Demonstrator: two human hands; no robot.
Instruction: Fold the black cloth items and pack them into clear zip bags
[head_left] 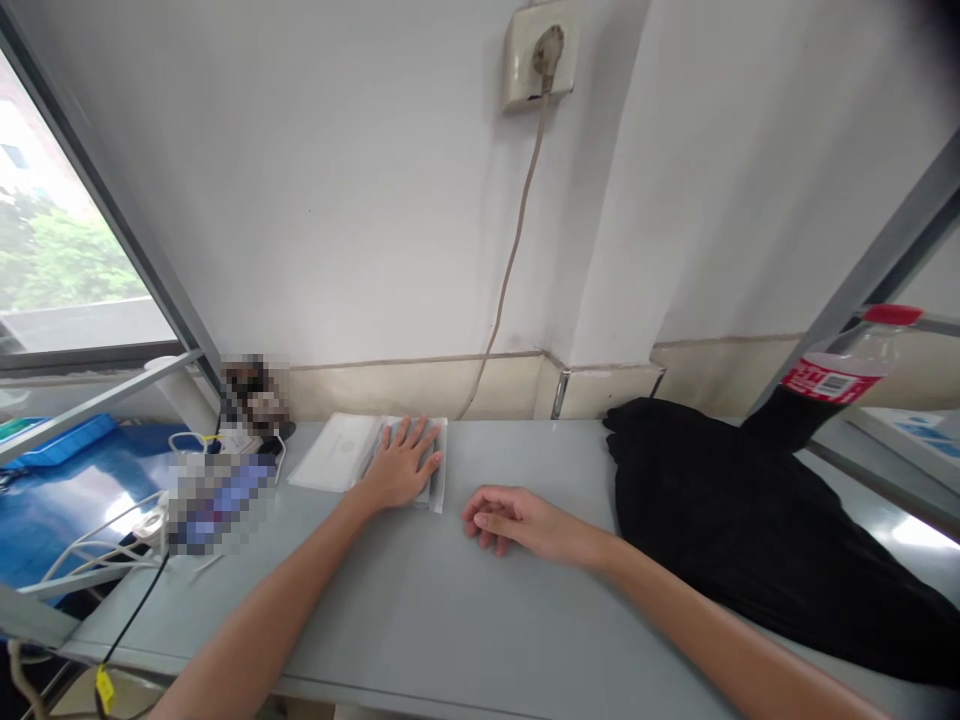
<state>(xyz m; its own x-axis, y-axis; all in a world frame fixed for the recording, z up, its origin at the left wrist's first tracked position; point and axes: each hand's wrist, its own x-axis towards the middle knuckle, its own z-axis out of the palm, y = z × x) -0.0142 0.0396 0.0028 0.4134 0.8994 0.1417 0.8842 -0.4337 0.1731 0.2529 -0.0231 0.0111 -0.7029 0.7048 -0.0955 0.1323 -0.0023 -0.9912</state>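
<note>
My left hand [405,466] lies flat with its fingers spread, on a small stack of thin plastic-looking packets [439,480]. Beside it, to the left, is a flat white packet [337,450], partly against the stack. The stack's middle is hidden under my palm. My right hand [506,520] rests on the grey tabletop [480,625], to the right of the packets and apart from them. Its fingers are loosely curled in with the thumb over them, and nothing shows in them.
Black cloth [712,520] covers the table's right side, with a cola bottle [832,375] leaning over it. White cables [90,540] and a blurred-out blue item [225,500] lie at left. A beige power cord [517,240] hangs from the wall socket [541,55]. Metal frame bars stand on both sides.
</note>
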